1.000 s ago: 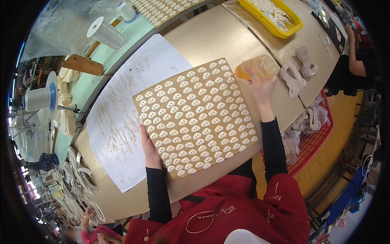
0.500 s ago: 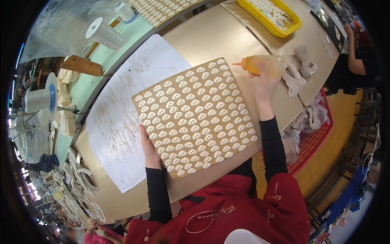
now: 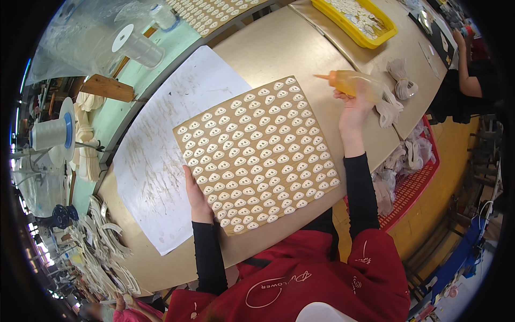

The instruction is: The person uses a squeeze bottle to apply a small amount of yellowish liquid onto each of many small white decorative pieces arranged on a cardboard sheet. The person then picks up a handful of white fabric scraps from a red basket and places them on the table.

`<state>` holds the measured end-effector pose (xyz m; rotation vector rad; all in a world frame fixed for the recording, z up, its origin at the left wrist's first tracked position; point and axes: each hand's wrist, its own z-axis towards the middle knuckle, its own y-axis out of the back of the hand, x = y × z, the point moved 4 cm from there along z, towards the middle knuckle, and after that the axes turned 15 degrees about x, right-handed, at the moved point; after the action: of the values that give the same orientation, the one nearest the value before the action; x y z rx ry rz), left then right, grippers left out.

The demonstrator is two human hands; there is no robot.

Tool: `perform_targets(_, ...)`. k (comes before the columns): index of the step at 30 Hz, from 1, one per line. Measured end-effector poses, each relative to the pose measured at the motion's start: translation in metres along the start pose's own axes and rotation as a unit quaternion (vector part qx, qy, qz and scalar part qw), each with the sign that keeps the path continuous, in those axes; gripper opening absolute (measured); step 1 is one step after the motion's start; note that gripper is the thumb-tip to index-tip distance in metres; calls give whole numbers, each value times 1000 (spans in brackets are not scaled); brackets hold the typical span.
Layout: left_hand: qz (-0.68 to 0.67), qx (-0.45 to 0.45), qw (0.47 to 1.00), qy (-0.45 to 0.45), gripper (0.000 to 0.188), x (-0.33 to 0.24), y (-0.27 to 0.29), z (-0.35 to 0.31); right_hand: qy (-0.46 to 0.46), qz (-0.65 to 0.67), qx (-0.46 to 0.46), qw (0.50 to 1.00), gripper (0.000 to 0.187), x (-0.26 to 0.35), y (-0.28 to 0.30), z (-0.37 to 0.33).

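A brown cardboard sheet (image 3: 257, 155) covered with rows of small white oval pieces lies on the tan table (image 3: 279, 48) in front of me. My left hand (image 3: 196, 196) grips its near left edge. My right hand (image 3: 354, 107) holds an orange squeeze bottle (image 3: 351, 83) lying sideways just past the sheet's far right corner, nozzle pointing left.
A large smeared white paper (image 3: 161, 145) lies left of the sheet. A yellow tray (image 3: 365, 24) of white pieces sits at the back. A red basket (image 3: 413, 172) with white bundles stands to my right. Thread spools (image 3: 137, 45) and stacked white parts are on the left. Another person's arm (image 3: 472, 80) works at far right.
My right hand has lifted the orange bottle off the table's right side and turned it sideways with the nozzle toward the left. The left hand stays on the sheet's edge.
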<state>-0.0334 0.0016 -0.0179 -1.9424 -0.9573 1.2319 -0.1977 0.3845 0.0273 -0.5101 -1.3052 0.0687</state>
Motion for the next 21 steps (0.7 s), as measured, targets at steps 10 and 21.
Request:
perform_targets(10,4,3,1000,-12,62,0,3,1,-9,-90,53,994,30,6,-16,-8)
perform_targets(21,6,-2,1000,-7,62,0,4,1,-18,-154,92,984,30,1,-21,-11)
